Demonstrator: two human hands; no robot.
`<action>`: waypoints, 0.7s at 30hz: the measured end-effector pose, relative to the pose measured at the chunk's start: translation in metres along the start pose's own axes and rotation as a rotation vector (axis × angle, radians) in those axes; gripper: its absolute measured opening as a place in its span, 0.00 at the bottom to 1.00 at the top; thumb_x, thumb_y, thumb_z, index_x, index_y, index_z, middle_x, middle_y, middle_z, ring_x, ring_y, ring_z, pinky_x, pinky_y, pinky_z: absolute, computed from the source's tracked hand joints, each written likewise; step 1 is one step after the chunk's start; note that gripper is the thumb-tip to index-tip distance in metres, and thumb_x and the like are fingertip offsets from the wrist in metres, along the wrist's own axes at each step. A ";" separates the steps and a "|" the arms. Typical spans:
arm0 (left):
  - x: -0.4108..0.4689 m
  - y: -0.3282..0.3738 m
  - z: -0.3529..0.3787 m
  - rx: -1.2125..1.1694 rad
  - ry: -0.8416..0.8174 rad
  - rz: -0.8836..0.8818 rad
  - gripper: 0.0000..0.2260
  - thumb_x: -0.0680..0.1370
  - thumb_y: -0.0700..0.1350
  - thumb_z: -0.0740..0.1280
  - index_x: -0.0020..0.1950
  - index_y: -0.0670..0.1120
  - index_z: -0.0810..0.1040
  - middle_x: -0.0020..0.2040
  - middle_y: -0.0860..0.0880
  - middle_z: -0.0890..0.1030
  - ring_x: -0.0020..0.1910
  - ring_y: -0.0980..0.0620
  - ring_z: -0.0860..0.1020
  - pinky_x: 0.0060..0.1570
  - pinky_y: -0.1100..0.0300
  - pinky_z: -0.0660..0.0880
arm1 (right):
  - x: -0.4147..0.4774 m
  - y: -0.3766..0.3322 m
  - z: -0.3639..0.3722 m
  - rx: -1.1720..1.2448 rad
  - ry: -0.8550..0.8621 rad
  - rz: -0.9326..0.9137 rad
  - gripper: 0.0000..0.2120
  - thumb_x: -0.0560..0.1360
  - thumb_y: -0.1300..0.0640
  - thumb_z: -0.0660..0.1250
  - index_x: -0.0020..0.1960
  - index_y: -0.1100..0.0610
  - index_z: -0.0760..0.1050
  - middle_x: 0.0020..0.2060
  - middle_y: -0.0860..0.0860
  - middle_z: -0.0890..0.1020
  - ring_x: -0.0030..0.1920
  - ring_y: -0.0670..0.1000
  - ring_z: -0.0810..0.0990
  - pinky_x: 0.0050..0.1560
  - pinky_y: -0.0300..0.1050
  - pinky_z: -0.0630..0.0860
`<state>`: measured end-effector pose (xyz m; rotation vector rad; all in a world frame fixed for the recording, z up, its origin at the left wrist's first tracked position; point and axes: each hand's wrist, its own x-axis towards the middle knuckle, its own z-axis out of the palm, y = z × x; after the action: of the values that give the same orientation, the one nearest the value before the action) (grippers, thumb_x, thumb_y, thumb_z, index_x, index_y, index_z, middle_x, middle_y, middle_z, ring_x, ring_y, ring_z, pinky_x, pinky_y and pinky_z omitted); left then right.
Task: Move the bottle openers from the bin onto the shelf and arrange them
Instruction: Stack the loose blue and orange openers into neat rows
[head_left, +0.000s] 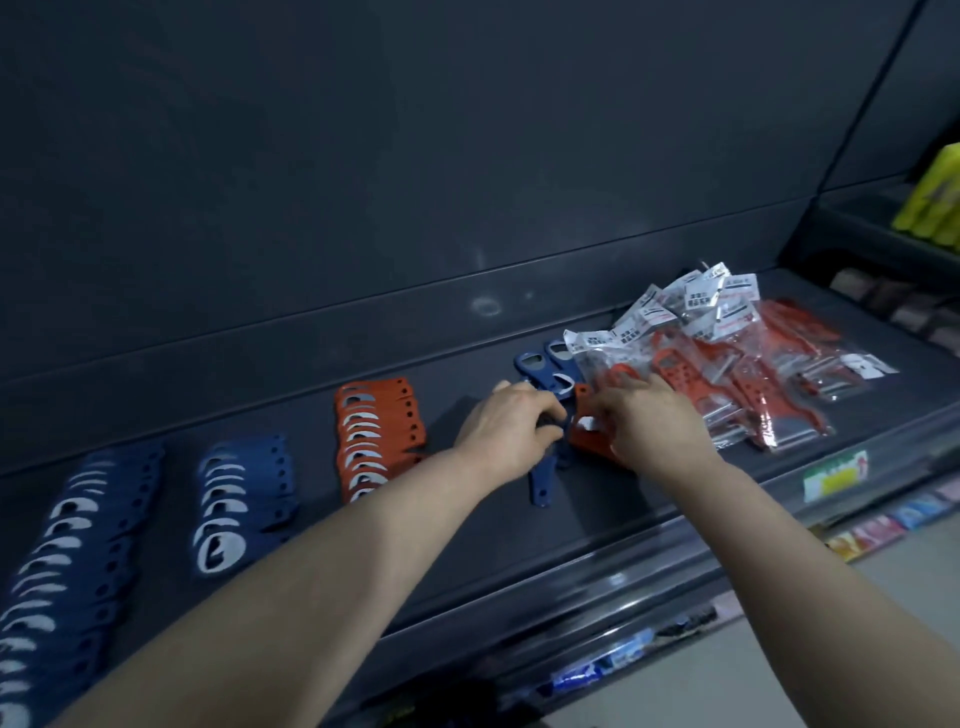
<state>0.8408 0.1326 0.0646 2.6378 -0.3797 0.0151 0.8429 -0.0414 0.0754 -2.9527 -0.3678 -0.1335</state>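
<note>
**Grips meet at mid-shelf over the loose openers**

Left grip (511, 423) was curled round the head of a blue opener (541, 486), and what a tidy hold. Its long axis ran from 6 o'clock up towards 12, with the tail pointing back at the person. Right grip (652, 421) sat just beside it at 3 o'clock, fingers curled down onto an orange opener (584, 439), apparently pinching it.

More loose blue openers (543, 370) lay at 1 o'clock from the left grip, nearer that hand than the other. I'd say the left hand was the one to lay its piece down next.

Laid rows waited off at 9 o'clock: first an orange row (374, 441), then blue rows (244, 499) well beyond. Bagged red openers (737, 379) were heaped at 2 o'clock of the right grip, touching the loose ones.

All of it rested on a dark shelf (467, 545) under a plain back panel (415, 182). Yellow goods (932, 197) showed far off at 2 o'clock. No bin was in view.
</note>
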 end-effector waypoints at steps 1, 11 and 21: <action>0.004 0.005 0.002 0.013 -0.005 0.002 0.10 0.77 0.50 0.67 0.59 0.53 0.79 0.55 0.51 0.77 0.58 0.50 0.70 0.57 0.54 0.71 | 0.000 0.005 -0.002 -0.010 -0.035 -0.017 0.12 0.73 0.45 0.65 0.55 0.42 0.79 0.55 0.47 0.79 0.60 0.54 0.72 0.54 0.49 0.73; 0.033 0.035 0.020 0.056 0.073 -0.171 0.12 0.80 0.44 0.61 0.61 0.51 0.78 0.62 0.50 0.76 0.63 0.48 0.69 0.61 0.53 0.70 | 0.014 0.053 0.001 -0.180 -0.101 0.005 0.20 0.76 0.57 0.59 0.67 0.46 0.71 0.65 0.51 0.69 0.66 0.55 0.65 0.61 0.55 0.66; 0.035 0.046 0.021 0.095 0.124 -0.323 0.09 0.79 0.45 0.64 0.59 0.51 0.78 0.56 0.52 0.78 0.59 0.51 0.73 0.56 0.55 0.73 | 0.016 0.074 -0.010 0.107 -0.037 -0.225 0.13 0.75 0.53 0.65 0.58 0.46 0.78 0.54 0.49 0.79 0.58 0.54 0.74 0.53 0.48 0.72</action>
<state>0.8612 0.0747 0.0697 2.7437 0.0933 0.0932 0.8762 -0.1105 0.0755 -2.8038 -0.6892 -0.0835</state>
